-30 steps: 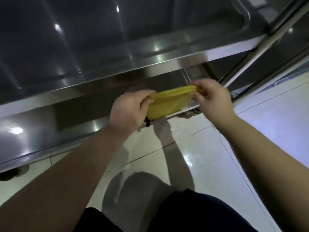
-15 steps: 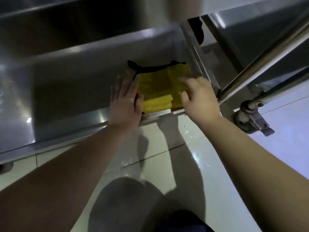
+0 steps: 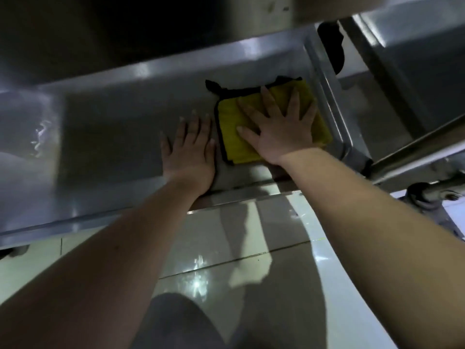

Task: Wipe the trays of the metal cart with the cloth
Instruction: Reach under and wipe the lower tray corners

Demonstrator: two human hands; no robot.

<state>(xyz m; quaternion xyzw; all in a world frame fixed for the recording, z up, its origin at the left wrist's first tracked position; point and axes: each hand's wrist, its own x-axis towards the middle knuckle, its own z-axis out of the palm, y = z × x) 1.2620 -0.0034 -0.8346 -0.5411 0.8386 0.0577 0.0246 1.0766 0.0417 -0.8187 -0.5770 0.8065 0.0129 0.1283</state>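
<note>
A folded yellow cloth (image 3: 234,129) with a black edge lies flat in the right end of the metal cart's bottom tray (image 3: 113,132). My right hand (image 3: 279,127) presses on it, fingers spread and straight. My left hand (image 3: 191,149) lies flat on the bare tray floor just left of the cloth, fingers straight, apart from the cloth's edge. Both forearms reach in over the tray's front rim (image 3: 125,215).
The tray above (image 3: 125,26) overhangs the bottom one, dark and close over my hands. A slanted cart post (image 3: 415,144) and a caster wheel (image 3: 427,195) stand at the right. Glossy tiled floor (image 3: 226,260) lies in front, and my knee (image 3: 176,321) is low in the view.
The cloth went from being held up between both hands to lying in the bottom tray. My right hand now lies spread on top of it; my left hand has come off onto the tray floor.
</note>
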